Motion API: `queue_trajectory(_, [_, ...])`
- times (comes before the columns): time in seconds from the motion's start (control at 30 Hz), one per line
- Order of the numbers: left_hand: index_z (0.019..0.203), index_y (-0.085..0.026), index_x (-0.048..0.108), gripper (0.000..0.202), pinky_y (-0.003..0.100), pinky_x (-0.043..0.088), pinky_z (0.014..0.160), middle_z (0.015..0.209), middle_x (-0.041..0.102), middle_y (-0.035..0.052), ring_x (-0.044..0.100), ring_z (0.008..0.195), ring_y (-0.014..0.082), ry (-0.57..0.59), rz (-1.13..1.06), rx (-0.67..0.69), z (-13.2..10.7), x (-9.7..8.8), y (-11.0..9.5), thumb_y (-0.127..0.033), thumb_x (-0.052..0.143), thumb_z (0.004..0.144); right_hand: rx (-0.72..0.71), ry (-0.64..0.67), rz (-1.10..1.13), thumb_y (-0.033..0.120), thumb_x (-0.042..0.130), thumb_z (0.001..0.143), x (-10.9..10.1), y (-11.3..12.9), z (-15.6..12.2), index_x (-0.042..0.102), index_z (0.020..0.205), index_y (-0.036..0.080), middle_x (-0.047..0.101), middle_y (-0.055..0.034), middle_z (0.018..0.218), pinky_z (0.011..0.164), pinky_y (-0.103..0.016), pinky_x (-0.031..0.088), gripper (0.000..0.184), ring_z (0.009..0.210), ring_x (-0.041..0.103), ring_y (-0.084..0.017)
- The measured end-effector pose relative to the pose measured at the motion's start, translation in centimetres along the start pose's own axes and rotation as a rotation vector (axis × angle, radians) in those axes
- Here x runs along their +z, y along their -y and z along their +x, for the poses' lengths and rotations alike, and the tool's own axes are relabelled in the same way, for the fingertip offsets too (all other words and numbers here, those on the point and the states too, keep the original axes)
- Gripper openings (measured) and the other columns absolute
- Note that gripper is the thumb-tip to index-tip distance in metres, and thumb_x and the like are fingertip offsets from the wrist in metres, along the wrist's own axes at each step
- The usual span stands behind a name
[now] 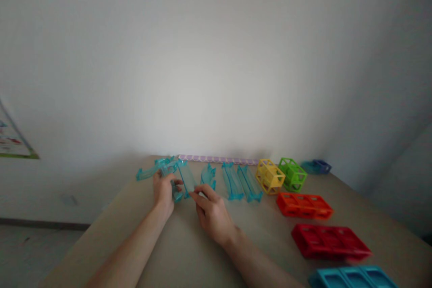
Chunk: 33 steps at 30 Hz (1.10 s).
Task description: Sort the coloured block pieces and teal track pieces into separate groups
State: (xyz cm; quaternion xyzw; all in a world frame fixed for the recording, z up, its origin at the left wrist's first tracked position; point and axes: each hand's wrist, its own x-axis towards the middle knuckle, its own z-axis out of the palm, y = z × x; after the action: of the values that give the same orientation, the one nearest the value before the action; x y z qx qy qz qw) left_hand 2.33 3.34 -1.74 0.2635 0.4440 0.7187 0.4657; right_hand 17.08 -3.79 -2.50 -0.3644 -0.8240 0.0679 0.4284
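Observation:
My left hand (164, 190) is closed around a translucent blue plastic track piece (167, 168), whose lower end shows below the fingers. A similar blue arm (146, 173) sticks out to its left; whether they are joined I cannot tell. Between my hands a straight translucent blue track piece (186, 176) leans, its upper end close to the left-hand piece. With thumb and fingers my right hand (212, 211) pinches the near end of this straight piece. Just beyond the right hand lies a short curved blue piece (208, 174).
Two straight blue track pieces (232, 182) lie side by side on the table (192, 252). Rightward stand a yellow cube frame (270, 177), a green one (293, 174), and orange (304, 206), red (330, 242) and blue blocks (353, 277). A dark blue piece (322, 166) sits by the wall.

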Motion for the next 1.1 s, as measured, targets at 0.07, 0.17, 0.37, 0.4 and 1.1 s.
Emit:
queue_trajectory(0.07, [0.084, -0.022, 0.051, 0.033, 0.02, 0.037, 0.032, 0.058, 0.053, -0.007, 0.053, 0.038, 0.0127, 0.007, -0.001, 0.007, 0.0, 0.0, 0.0, -0.012, 0.057, 0.053, -0.01, 0.003, 0.0, 0.002, 0.044, 0.083, 0.0, 0.2, 0.0, 0.061, 0.119, 0.022, 0.057, -0.01, 0.11, 0.085, -0.028, 0.05, 0.044, 0.096, 0.059, -0.017])
queue_trajectory(0.17, [0.078, -0.021, 0.05, 0.028, 0.019, 0.036, 0.032, 0.052, 0.05, -0.0078, 0.049, 0.036, 0.0112, 0.031, -0.001, 0.023, -0.1, 0.0, 0.1, -0.011, 0.057, 0.053, -0.023, -0.003, -0.001, 0.003, 0.044, 0.084, -0.1, 0.4, 0.0, 0.061, 0.118, 0.022, 0.058, -0.01, 0.11, 0.084, -0.028, 0.05, 0.042, 0.096, 0.059, -0.017])
queue_trajectory(0.37, [0.09, -0.022, 0.055, 0.035, 0.019, 0.037, 0.034, 0.067, 0.06, -0.0072, 0.05, 0.037, 0.0079, 0.027, -0.07, 0.044, -0.3, 0.1, -0.1, -0.014, 0.065, 0.058, 0.003, -0.042, 0.021, 0.016, 0.05, 0.089, -0.5, 1.1, 0.2, 0.064, 0.108, 0.02, 0.059, -0.0094, 0.102, 0.082, -0.029, 0.05, 0.024, 0.092, 0.06, -0.017])
queue_trajectory(0.4, [0.091, -0.021, 0.056, 0.035, 0.019, 0.037, 0.035, 0.067, 0.061, -0.0071, 0.051, 0.037, 0.0078, 0.022, -0.097, 0.026, -0.3, 0.1, -0.2, -0.015, 0.066, 0.058, 0.017, -0.058, 0.023, 0.021, 0.053, 0.089, -0.5, 1.2, 0.3, 0.064, 0.105, 0.019, 0.059, -0.009, 0.098, 0.08, -0.029, 0.051, 0.019, 0.09, 0.06, -0.018])
queue_trajectory(1.1, [0.074, -0.017, 0.057, 0.016, 0.026, 0.053, 0.054, 0.059, 0.063, 0.0019, 0.064, 0.052, 0.0153, 0.13, -0.376, -0.264, -1.0, 0.8, -1.2, -0.031, 0.063, 0.076, 0.169, 0.048, 0.065, 0.007, 0.055, 0.07, -0.2, 1.8, -0.1, 0.055, 0.121, 0.022, 0.039, -0.011, 0.135, 0.096, -0.038, 0.046, 0.053, 0.109, 0.055, -0.021])
